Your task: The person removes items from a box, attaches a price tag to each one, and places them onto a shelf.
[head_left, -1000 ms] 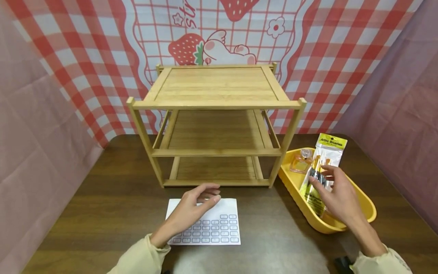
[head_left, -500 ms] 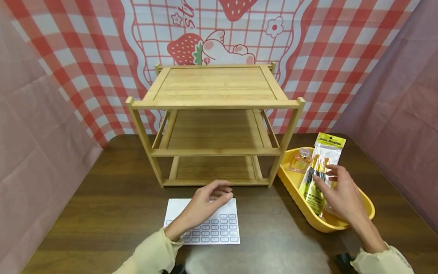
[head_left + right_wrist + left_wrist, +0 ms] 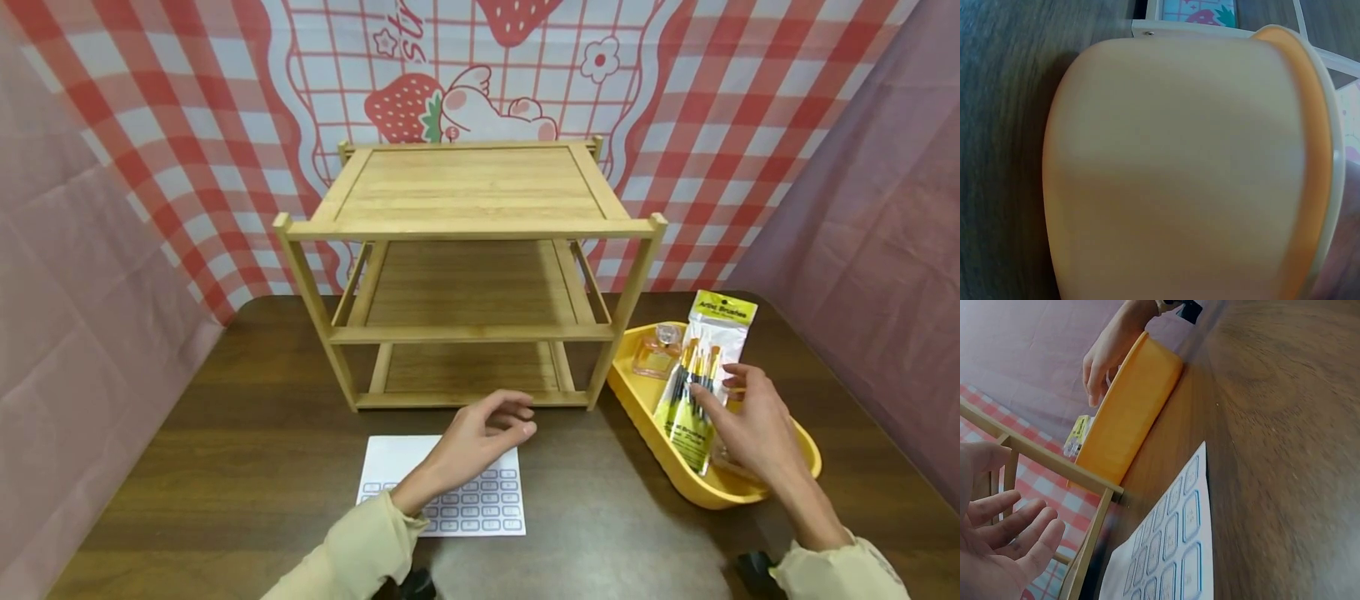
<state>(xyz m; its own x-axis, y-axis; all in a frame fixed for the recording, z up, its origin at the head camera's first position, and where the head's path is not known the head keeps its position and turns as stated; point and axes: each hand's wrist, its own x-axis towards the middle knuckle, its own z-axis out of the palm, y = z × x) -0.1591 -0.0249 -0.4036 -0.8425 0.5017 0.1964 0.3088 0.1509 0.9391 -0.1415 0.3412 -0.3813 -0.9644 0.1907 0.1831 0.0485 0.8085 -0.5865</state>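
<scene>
My left hand [image 3: 480, 437] hovers over a white sheet printed with rows of small blue-framed boxes [image 3: 480, 508]. Its fingers are loosely bent and nothing lies in them, as the left wrist view of the hand [image 3: 1007, 531] also shows. On the right, my right hand [image 3: 753, 421] hangs over a yellow plastic basket [image 3: 652, 446], thumb and fingers apart. Beside its fingertips a clear packet of artist brushes [image 3: 693, 392] leans on the basket's far rim. A glass perfume bottle [image 3: 656, 354] sits at the basket's far left end. Another clear item under the hand is mostly hidden.
A three-tier wooden rack [image 3: 472, 229] stands at the middle back of the dark wooden table [image 3: 225, 467]. Behind it hangs a red-and-white checked cloth [image 3: 187, 150]. The basket's outer wall [image 3: 1172, 156] fills most of the right wrist view.
My left hand has moved right across the sheet, uncovering more of its left part. My right hand has shifted slightly right, showing more of the brushes. The basket stays in place.
</scene>
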